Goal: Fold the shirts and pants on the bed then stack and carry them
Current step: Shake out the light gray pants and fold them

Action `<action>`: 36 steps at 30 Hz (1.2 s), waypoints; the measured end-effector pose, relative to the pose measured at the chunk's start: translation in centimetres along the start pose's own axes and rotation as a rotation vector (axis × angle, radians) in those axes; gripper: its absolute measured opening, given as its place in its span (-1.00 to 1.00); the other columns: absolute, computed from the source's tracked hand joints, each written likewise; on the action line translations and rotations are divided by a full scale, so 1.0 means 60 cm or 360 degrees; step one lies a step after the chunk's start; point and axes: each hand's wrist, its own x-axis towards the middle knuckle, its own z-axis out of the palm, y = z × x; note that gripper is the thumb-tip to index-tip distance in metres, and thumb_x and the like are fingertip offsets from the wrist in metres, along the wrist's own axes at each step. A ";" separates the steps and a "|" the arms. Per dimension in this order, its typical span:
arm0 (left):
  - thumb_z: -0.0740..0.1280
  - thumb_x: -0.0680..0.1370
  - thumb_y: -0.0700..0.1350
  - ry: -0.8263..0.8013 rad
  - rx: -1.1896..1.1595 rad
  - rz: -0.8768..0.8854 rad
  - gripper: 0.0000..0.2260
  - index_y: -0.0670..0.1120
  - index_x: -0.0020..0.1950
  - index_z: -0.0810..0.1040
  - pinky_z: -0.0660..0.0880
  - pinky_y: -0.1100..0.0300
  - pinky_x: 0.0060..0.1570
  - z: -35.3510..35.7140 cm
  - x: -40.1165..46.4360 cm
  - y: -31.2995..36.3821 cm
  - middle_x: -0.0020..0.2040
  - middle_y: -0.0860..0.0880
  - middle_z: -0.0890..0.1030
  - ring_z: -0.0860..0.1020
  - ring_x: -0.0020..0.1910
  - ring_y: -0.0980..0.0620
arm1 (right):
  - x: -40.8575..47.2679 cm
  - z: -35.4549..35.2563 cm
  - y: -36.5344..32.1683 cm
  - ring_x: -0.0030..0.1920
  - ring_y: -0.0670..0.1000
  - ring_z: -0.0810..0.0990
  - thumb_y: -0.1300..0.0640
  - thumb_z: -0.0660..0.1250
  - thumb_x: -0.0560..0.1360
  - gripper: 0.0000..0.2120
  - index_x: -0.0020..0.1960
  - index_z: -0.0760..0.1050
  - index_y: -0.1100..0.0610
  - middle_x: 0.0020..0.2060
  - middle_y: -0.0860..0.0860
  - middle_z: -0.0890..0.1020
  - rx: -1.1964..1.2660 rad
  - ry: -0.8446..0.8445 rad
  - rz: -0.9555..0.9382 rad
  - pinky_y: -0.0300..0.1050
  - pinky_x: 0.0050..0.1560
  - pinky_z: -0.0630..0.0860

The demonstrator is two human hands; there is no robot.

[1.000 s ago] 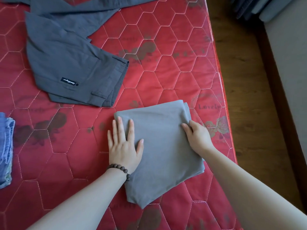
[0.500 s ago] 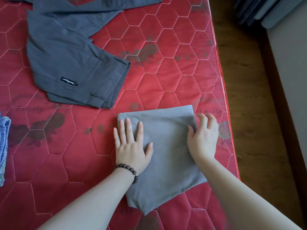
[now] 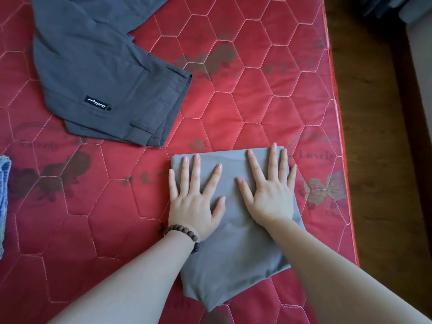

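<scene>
Two hands lie flat on a folded grey garment (image 3: 236,265), which sits on the red quilted mattress (image 3: 245,108) close to its right edge. The left hand (image 3: 192,202), with a beaded bracelet (image 3: 184,235) at the wrist, presses on the garment's left part with fingers straight and spread wide; its little finger runs along the left fold edge. The right hand (image 3: 271,195) presses the right part, fingers likewise straight and fanned, the tips reaching the far fold edge, where the middle finger passes just over it. Neither hand grips anything. The garment's far edge is straight and crisp; its near end narrows to an uneven corner between the two forearms, pointing toward the person.

Beyond the garment, past a band of bare mattress, dark grey pants (image 3: 98,73) lie spread at the upper left, waistband end with a black label (image 3: 97,105) nearest the hands, well apart from the folded piece. A bluish folded cloth (image 3: 3,195) shows only as a strip at the left frame edge, with open quilt between it and the left hand. Right of the garment only a narrow margin of mattress remains before the bed edge drops to a wooden floor (image 3: 378,160).
</scene>
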 end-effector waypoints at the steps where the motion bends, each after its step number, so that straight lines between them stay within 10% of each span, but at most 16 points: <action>1: 0.13 0.47 0.20 -0.0005 -0.0025 0.0001 -0.37 0.14 0.54 0.12 -0.07 -0.28 0.44 -0.002 0.001 0.000 0.56 -0.18 0.05 -0.04 0.54 -0.20 | 0.001 -0.002 0.001 0.55 0.16 -0.17 -0.37 -0.09 0.53 -0.40 0.53 -0.10 -0.27 0.57 0.07 -0.11 0.0017 -0.0018 -0.0003 0.27 0.49 -0.11; 10: 0.43 0.47 -0.06 0.0092 -0.0886 -0.0508 -0.49 0.04 0.41 0.42 0.27 -0.11 0.40 -0.037 -0.035 -0.008 0.48 -0.30 0.14 0.17 0.47 -0.26 | -0.037 -0.052 0.058 0.55 -0.01 -0.15 -0.37 0.10 0.47 -0.30 0.50 -0.15 -0.33 0.55 -0.09 -0.25 0.0528 -0.0275 0.0114 0.10 0.50 0.11; 15: 0.45 0.46 -0.07 0.0070 -0.1063 -0.0715 -0.53 0.12 0.36 0.47 0.50 0.05 0.07 -0.057 -0.070 0.014 0.15 -0.13 0.38 0.55 0.03 -0.19 | -0.106 -0.061 0.050 0.52 -0.06 0.02 -0.33 0.17 0.46 -0.41 0.39 -0.03 -0.52 0.56 -0.11 -0.07 0.0584 -0.0242 0.0176 0.08 0.38 0.35; 20: 0.40 0.49 0.03 -0.0043 -0.0957 -0.0612 -0.52 0.19 0.40 0.40 0.48 0.05 -0.21 -0.072 -0.072 -0.031 -0.07 -0.04 0.27 0.49 -0.30 -0.17 | -0.130 -0.047 0.008 0.54 -0.02 -0.02 -0.29 0.14 0.49 -0.43 0.41 -0.05 -0.49 0.56 -0.08 -0.14 0.0520 -0.0249 0.0225 0.09 0.41 0.30; 33: 0.40 0.49 0.05 -0.0044 -0.0587 -0.0614 -0.53 0.16 0.39 0.43 0.50 -0.03 -0.23 -0.139 -0.134 -0.424 -0.08 -0.10 0.31 0.49 -0.31 -0.23 | -0.140 0.036 -0.400 0.54 0.17 -0.14 -0.33 0.03 0.53 -0.37 0.52 -0.14 -0.30 0.54 0.15 -0.27 0.0400 -0.0346 0.0133 0.02 0.54 -0.11; 36: 0.41 0.48 -0.03 0.0017 -0.0319 -0.0690 -0.56 0.11 0.37 0.47 0.44 -0.10 0.05 -0.145 -0.141 -0.454 0.21 -0.23 0.40 0.51 0.06 -0.26 | -0.137 0.043 -0.449 0.53 0.12 -0.31 -0.34 -0.06 0.53 -0.35 0.55 -0.16 -0.21 0.52 0.18 -0.29 0.0188 -0.0332 0.0124 0.19 0.50 -0.24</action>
